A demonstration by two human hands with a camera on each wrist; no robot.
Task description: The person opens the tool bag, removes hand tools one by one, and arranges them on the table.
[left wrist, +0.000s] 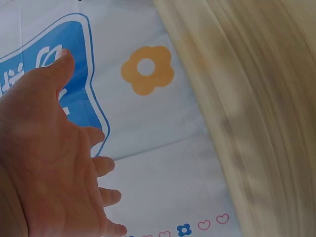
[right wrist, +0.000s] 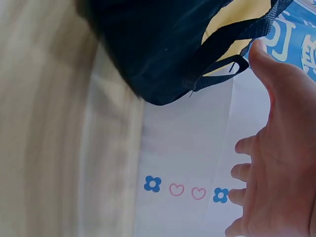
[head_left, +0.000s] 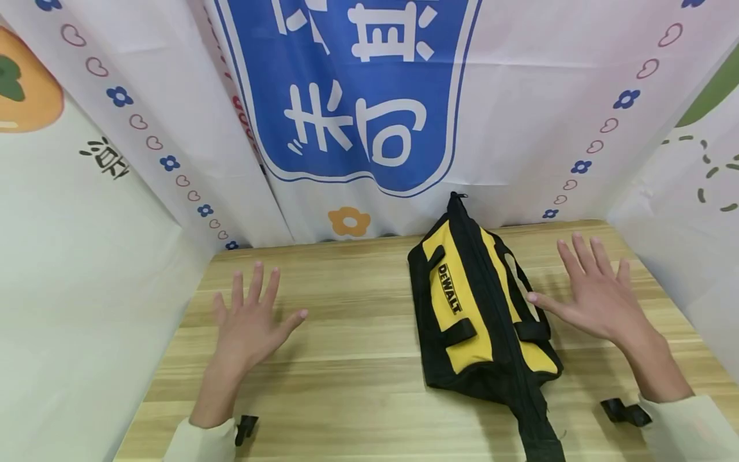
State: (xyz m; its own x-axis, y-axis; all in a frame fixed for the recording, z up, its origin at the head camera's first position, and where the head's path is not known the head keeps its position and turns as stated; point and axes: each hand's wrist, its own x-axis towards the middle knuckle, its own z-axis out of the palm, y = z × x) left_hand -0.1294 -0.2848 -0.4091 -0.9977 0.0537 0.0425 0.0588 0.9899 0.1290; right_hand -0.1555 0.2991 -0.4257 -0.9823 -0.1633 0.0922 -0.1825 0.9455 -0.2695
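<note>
The bag (head_left: 485,301) stood toward the surface's (head_left: 346,398) right edge, one end near the far edge, probably set so that its zip (head_left: 499,301) lay uppermost. Its black and yellow fabric looked soft yet boxy, with slack webbing handles (head_left: 459,332). The left hand (head_left: 248,327), near the left edge, was spread wide, holding nothing; the right hand (head_left: 600,295) was likewise spread, its thumb by a handle, contact unclear.
</note>
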